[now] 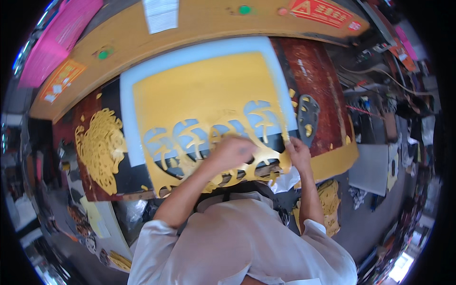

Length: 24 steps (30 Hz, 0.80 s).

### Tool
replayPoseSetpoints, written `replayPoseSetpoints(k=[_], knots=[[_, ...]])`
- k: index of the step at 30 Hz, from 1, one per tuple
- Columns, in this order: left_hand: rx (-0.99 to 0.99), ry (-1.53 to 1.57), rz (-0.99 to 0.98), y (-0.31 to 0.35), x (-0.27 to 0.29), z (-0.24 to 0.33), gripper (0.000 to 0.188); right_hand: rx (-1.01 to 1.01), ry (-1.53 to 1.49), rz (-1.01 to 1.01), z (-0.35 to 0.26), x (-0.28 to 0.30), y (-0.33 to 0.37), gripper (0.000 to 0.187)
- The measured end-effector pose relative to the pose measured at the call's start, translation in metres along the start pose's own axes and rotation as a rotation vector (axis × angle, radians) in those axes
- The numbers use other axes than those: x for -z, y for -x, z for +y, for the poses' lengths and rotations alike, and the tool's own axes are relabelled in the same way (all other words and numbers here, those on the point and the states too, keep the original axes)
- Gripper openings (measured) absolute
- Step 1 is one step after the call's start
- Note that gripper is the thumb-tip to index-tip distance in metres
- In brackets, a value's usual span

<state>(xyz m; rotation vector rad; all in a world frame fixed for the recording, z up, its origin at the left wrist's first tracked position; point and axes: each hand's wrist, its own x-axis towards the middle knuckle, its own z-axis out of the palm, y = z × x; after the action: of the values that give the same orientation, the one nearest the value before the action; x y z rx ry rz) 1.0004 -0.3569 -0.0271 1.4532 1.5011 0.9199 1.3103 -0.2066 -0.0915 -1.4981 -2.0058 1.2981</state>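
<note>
A large yellow sheet [204, 80] lies on a pale blue board [127, 109]; its near part is full of cut-out holes and hangs toward my body. My left hand [235, 151] is over the perforated part, bent at the fingers and smeared by motion, so its grip does not show. At the sheet's right edge, the fingers of my right hand [298, 154] are closed on the yellow material. A dark grey sole-shaped piece [308, 116], with yellow scraps in it, rests just beyond that hand on the red-brown table [327, 90].
Left of the board is a heap of yellow cut pieces [99, 149]. A wide tan machine beam [199, 23] with green buttons spans the far side. More yellow sheets [327, 204] sit low at the right. A pink basket [57, 40] stands far left.
</note>
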Motion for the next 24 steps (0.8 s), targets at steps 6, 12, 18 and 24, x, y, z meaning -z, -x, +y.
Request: replayPoseSetpoints(k=[6,12,18,24], knots=[[0.259,-0.822,0.379,0.004,0.023,-0.05,0.056,0.045,0.406,0.46,-0.008,0.08,-0.074,0.065],[-0.031,-0.253,0.34,0.026,-0.02,-0.049,0.041,-0.034,0.515,0.115,-0.005,0.057,-0.117,0.113],[0.224,-0.73,0.384,0.048,0.008,-0.059,0.061,0.062,0.649,0.133,0.004,0.048,-0.111,0.091],[0.293,-0.661,0.387,0.047,0.002,-0.059,0.064,0.075,0.58,-0.005,0.032,0.073,-0.134,0.07]])
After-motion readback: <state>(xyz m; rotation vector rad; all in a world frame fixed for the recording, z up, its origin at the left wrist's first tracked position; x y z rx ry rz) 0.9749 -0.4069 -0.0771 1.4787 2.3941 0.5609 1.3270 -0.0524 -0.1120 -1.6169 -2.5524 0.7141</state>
